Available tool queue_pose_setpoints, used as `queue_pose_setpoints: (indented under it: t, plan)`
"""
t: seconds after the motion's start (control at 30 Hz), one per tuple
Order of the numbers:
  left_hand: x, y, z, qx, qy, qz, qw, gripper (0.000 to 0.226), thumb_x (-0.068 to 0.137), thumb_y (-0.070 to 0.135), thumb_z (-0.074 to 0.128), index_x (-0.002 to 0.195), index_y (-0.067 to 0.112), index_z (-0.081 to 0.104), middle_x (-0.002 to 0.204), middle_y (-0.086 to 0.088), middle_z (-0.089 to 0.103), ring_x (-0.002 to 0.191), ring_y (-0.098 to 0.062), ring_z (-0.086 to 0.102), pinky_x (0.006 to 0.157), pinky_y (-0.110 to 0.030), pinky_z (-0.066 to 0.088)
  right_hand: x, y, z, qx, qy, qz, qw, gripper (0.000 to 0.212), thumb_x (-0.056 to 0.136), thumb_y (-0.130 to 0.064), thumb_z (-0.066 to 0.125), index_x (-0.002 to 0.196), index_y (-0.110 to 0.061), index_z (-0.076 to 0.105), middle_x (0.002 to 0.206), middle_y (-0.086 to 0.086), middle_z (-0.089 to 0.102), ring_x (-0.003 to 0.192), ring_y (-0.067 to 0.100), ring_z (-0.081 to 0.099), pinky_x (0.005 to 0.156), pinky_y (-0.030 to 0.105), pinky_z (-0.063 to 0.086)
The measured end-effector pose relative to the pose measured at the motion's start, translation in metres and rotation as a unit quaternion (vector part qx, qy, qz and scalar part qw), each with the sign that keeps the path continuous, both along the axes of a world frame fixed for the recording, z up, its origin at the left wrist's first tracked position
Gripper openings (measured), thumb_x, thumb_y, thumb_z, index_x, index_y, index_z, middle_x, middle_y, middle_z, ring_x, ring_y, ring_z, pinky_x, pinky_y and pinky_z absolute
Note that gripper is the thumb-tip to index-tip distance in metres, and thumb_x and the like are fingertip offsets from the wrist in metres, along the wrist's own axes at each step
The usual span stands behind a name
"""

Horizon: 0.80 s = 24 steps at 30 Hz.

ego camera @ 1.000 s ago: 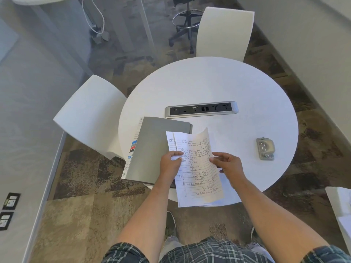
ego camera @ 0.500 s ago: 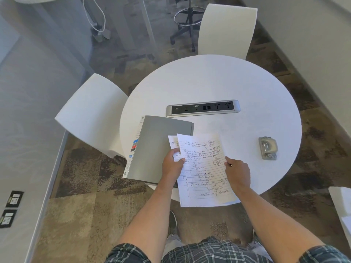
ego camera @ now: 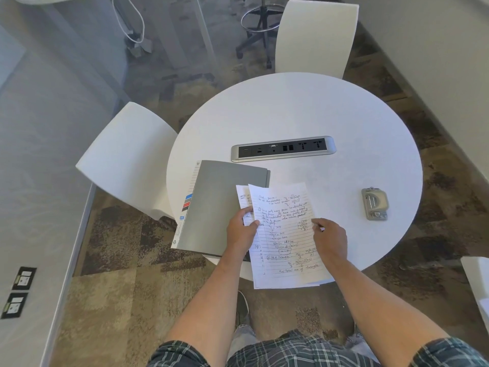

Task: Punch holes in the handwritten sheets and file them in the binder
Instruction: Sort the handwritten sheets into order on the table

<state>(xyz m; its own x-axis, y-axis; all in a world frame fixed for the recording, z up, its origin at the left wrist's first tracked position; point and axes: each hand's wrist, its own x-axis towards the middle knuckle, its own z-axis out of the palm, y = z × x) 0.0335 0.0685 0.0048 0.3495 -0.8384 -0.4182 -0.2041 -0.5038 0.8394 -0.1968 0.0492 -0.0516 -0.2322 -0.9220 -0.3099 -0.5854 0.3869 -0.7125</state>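
Observation:
Handwritten sheets [ego camera: 284, 234] lie at the near edge of the round white table [ego camera: 304, 115], hanging over it toward me. My left hand [ego camera: 242, 230] pinches the left edge of the sheets. My right hand [ego camera: 330, 241] rests on their right edge, fingers curled. A closed grey binder [ego camera: 219, 202] with coloured tabs lies to the left, partly under the sheets. A grey hole punch [ego camera: 374, 203] sits apart at the table's right side.
A silver power strip [ego camera: 283, 149] is set into the table's middle. White chairs stand at the left [ego camera: 127, 160] and at the far side [ego camera: 315, 35]. Another white surface edge [ego camera: 476, 276] shows at the far right. A wall runs along the right.
The top sheet, curled up in the air a second ago, now lies flat on the stack. My right hand has slid to the sheets' right edge.

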Motion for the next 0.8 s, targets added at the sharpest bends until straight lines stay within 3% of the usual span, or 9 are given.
queue_pose_setpoints:
  t: [0.13,0.47,0.6,0.7,0.8]
  plan:
    - [0.0004,0.0003,-0.0013,0.002,-0.008,0.0,1.0,0.043,0.093,0.006,0.068,0.134,0.021,0.063,0.134,0.006,0.061,0.109,-0.01,0.057,0.067,-0.005,0.043,0.0008,-0.001,0.0022,0.007,-0.01,-0.012,1.0,0.042,0.102,-0.007,0.056,0.143,-0.017,0.063,0.131,0.005,0.071,0.114,0.024,0.069,0.097,0.044,0.058]
    - [-0.0003,-0.0001,-0.0013,0.004,-0.025,-0.008,1.0,0.048,0.094,0.009,0.068,0.139,0.023,0.061,0.138,0.005,0.06,0.108,-0.008,0.056,0.067,-0.003,0.041,-0.0006,-0.0009,0.0024,0.012,-0.005,-0.01,1.0,0.038,0.103,-0.011,0.055,0.138,-0.02,0.067,0.136,0.003,0.069,0.12,0.022,0.068,0.096,0.039,0.057]
    - [0.0001,-0.0001,-0.0017,0.008,-0.023,-0.008,1.0,0.048,0.094,0.009,0.069,0.139,0.024,0.061,0.138,0.004,0.061,0.109,-0.01,0.059,0.073,-0.011,0.047,0.0007,-0.0005,0.0019,0.011,-0.01,-0.015,1.0,0.037,0.101,-0.01,0.058,0.135,-0.019,0.069,0.134,0.001,0.07,0.118,0.022,0.067,0.097,0.037,0.055]
    - [-0.0008,0.0007,0.0006,0.011,-0.026,-0.008,1.0,0.047,0.094,0.008,0.068,0.138,0.023,0.061,0.134,0.004,0.062,0.104,-0.01,0.062,0.068,-0.006,0.046,0.0014,-0.0027,0.0019,0.021,-0.036,-0.037,0.998,0.034,0.099,-0.01,0.063,0.131,-0.017,0.07,0.127,0.0,0.072,0.113,0.02,0.067,0.094,0.033,0.052]
    - [-0.0016,0.0014,0.0013,0.01,-0.03,-0.008,0.999,0.043,0.095,0.008,0.065,0.135,0.024,0.062,0.127,0.004,0.065,0.091,0.001,0.063,0.059,-0.003,0.045,0.001,-0.0049,0.0015,0.034,-0.058,-0.051,0.996,0.03,0.096,-0.009,0.067,0.125,-0.015,0.07,0.119,0.001,0.074,0.104,0.019,0.066,0.092,0.031,0.05]
